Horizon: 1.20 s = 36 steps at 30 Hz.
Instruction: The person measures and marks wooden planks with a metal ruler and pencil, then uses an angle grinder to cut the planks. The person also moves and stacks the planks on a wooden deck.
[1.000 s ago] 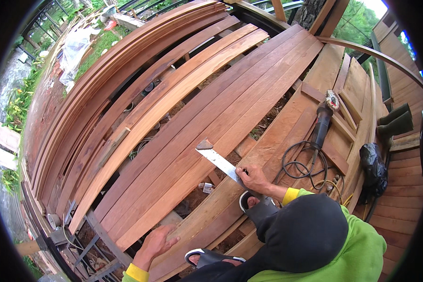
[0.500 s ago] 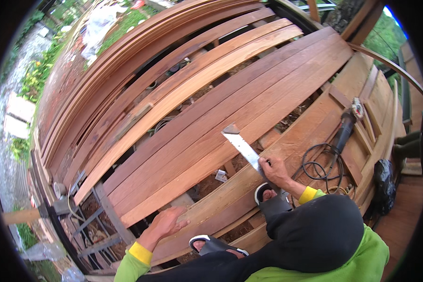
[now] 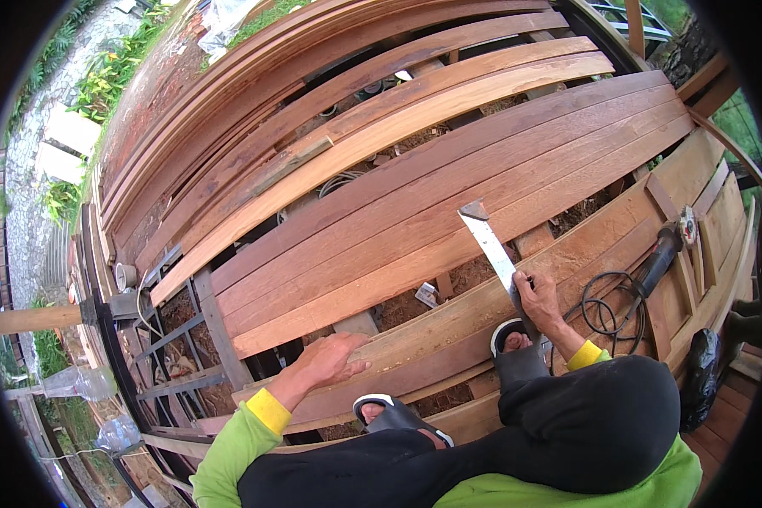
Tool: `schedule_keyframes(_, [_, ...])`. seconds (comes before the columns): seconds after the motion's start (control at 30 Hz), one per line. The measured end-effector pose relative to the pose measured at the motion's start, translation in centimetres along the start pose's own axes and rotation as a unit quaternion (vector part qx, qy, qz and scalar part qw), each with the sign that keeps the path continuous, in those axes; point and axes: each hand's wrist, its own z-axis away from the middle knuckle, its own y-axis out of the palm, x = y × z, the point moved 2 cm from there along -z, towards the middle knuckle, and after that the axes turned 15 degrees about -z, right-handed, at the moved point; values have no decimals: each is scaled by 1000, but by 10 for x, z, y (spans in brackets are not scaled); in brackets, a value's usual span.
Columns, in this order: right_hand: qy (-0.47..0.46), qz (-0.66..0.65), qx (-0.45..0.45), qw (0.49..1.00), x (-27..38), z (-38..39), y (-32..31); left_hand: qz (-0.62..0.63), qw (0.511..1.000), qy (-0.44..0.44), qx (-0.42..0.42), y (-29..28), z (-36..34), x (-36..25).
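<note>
Planks of reddish-brown wood (image 3: 449, 195) run across the deck frame below you. Your right hand (image 3: 538, 296) is closed around the lower end of a flat steel square (image 3: 488, 241), which lies across the boards near the deck's right edge. Your left hand (image 3: 334, 357) rests open, palm down, on the nearest light-coloured plank (image 3: 449, 326). Just right of the square lies a black angle grinder (image 3: 662, 250) beside its coiled black cable (image 3: 605, 309).

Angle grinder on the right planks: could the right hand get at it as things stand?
Probably yes: the grinder lies uncovered just beyond the right hand, but that hand is holding the metal square.
</note>
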Motion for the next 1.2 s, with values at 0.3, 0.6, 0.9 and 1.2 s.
schedule_keyframes(0.3, [40,17,16,999,4,-1,-2,16,1000,-11,12,-3,0,-2])
schedule_keyframes(0.6, [37,-18,14,999,-1,-1,-1,24,1000,-3,1,2,-2,1])
schedule_keyframes(0.9, [16,-8,15,1000,-5,-1,0,20,1000,0,-2,1,-1,1])
schedule_keyframes(1.2, [2,10,13,1000,-12,-1,-2,22,1000,-9,6,-1,-1,-1])
